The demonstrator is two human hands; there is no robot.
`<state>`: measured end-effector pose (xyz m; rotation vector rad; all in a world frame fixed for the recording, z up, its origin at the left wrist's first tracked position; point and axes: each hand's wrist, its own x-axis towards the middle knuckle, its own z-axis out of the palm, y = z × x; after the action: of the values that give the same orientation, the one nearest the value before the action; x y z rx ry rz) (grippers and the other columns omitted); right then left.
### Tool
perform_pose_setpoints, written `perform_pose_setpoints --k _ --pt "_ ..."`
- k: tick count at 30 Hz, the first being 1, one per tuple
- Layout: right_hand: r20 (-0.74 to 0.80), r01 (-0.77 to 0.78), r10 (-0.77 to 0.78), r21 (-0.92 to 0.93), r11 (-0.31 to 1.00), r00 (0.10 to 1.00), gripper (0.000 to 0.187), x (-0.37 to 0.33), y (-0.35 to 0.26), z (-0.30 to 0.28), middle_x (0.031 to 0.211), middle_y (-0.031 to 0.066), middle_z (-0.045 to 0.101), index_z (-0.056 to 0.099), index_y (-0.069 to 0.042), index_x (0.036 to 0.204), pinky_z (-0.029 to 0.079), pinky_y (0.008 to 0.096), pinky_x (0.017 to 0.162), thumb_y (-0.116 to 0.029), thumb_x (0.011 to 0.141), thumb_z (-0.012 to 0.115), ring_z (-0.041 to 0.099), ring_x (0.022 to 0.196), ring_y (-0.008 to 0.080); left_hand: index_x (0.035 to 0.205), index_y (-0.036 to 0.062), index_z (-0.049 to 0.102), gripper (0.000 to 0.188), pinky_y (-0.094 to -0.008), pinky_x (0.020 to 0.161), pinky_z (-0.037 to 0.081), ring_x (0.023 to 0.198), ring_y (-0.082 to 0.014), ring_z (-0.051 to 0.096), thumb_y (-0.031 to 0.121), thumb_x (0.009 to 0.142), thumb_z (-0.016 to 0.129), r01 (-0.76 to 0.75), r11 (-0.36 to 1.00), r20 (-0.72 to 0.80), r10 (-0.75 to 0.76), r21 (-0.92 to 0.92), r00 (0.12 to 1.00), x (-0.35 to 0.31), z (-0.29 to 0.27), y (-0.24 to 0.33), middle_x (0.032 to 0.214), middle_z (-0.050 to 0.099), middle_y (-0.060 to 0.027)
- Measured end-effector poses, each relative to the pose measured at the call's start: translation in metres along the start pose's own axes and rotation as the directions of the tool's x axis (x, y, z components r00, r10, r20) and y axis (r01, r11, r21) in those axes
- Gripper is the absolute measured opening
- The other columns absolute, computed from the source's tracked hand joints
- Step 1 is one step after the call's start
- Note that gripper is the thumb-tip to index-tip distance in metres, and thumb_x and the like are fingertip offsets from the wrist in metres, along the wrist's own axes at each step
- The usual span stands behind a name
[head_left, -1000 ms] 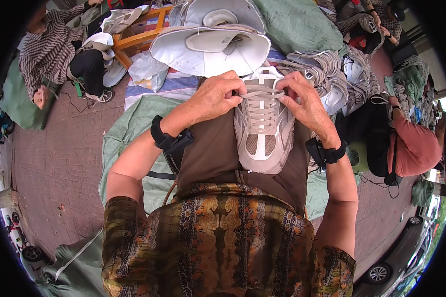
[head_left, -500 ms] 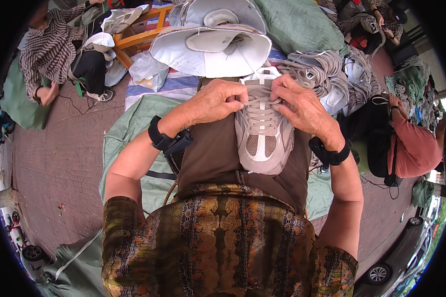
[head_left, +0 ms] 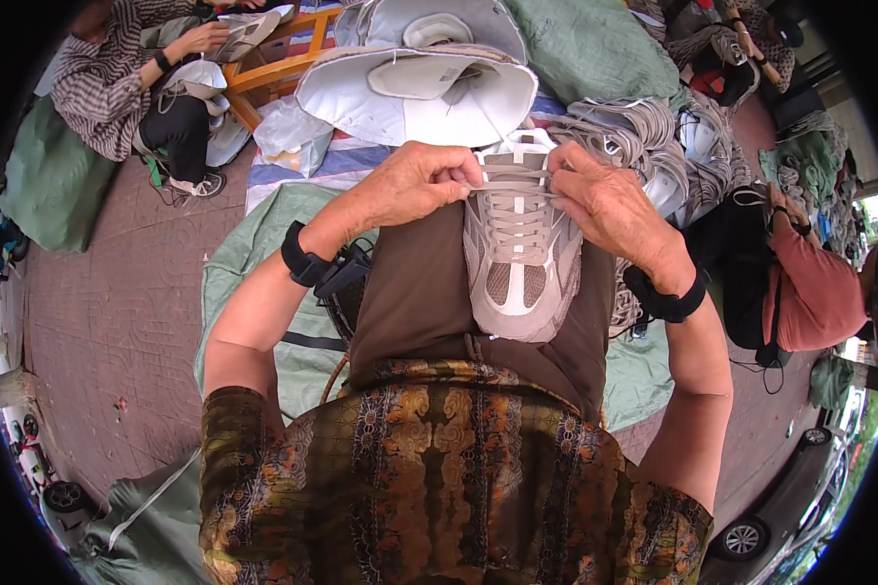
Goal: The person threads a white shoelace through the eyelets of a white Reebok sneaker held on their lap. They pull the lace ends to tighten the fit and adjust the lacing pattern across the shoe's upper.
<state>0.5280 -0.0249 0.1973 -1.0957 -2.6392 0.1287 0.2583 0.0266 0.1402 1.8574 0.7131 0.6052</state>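
Observation:
A beige and white sneaker upper (head_left: 524, 283) lies on my lap over brown trousers, its toe pointing toward me. Flat taupe shoelace (head_left: 517, 220) crosses through its eyelets in several rows. My left hand (head_left: 421, 182) is closed in a pinch on the lace at the left eyelet edge. On the opposite edge my right hand (head_left: 610, 200) pinches the lace too, thumb and fingers together. A stretch of lace runs level between the two hands across the tongue. The fingertips hide the lace ends.
White padded pieces (head_left: 415, 97) lie just beyond my knees. Bundled shoe uppers (head_left: 624, 136) are piled at the far right, beside a green sack (head_left: 595, 49). A wooden frame (head_left: 281, 58) stands far left. Co-workers sit on the left (head_left: 107, 78) and right (head_left: 819, 283).
My hands have drawn apart, the left one leftward and the right one rightward, stretching the lace across the shoe. The co-worker at the left has raised a hand to a shoe.

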Motion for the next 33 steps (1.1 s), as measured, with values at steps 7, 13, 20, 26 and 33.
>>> perform_pose_setpoints --k 7,13,20,26,33 --pt "-0.002 -0.065 0.066 0.128 0.990 0.998 0.018 0.002 -0.029 -0.003 0.083 0.0114 0.056 0.052 -0.001 0.078 0.045 0.0400 0.063 -0.009 0.081 0.068 0.058 0.073 0.0349 0.099 0.0040 0.065 0.011 -0.0238 0.072 0.047 0.077 -0.0066 0.056 0.004 0.089 0.059 -0.001 1.000 0.041 0.000 0.019 0.999 0.002 -0.002 0.004 0.084 0.064 0.0010" --pt "-0.047 -0.217 0.237 0.259 0.941 0.970 0.019 0.001 0.000 0.003 0.060 0.0033 0.046 0.053 -0.001 0.077 0.037 0.0336 0.052 -0.012 0.087 0.065 0.045 0.053 0.0179 0.096 0.0053 0.065 0.010 -0.0215 0.062 0.045 0.071 -0.0057 0.055 0.008 0.089 0.060 0.065 0.992 0.059 -0.059 -0.111 0.997 0.012 -0.011 -0.002 0.081 0.063 0.0022" --pt "-0.236 -0.258 0.375 0.410 0.875 0.897 0.011 0.007 0.004 0.006 0.068 -0.0003 0.053 0.058 -0.001 0.084 0.039 0.0252 0.057 -0.009 0.089 0.063 0.046 0.064 0.0063 0.095 0.0045 0.065 0.009 -0.0216 0.059 0.043 0.067 -0.0062 0.054 0.009 0.089 0.061 0.009 0.996 -0.111 -0.018 -0.087 0.994 0.017 -0.004 0.005 0.079 0.060 0.0026" --pt "-0.143 -0.198 0.323 0.545 0.815 0.935 0.006 -0.044 -0.014 0.007 0.078 0.0050 0.061 0.062 0.000 0.087 0.046 0.0278 0.066 -0.006 0.088 0.062 0.058 0.072 0.0140 0.096 0.0016 0.065 0.011 -0.0235 0.065 0.046 0.069 -0.0085 0.056 0.005 0.085 0.064 -0.103 0.979 -0.229 0.142 0.175 0.963 -0.019 0.018 0.026 0.081 0.063 -0.0020" --pt "-0.327 -0.023 0.030 0.024 0.999 0.945 0.015 -0.013 -0.014 0.065 0.073 0.0126 0.059 0.058 -0.004 0.087 0.049 0.0440 0.056 -0.012 0.076 0.063 0.063 0.066 0.0329 0.110 0.0033 0.063 0.030 -0.0351 0.057 0.046 0.061 -0.0241 0.059 -0.002 0.081 0.059 -0.083 0.894 -0.288 0.228 0.441 0.930 -0.026 0.041 -0.027 0.070 0.060 -0.0128"
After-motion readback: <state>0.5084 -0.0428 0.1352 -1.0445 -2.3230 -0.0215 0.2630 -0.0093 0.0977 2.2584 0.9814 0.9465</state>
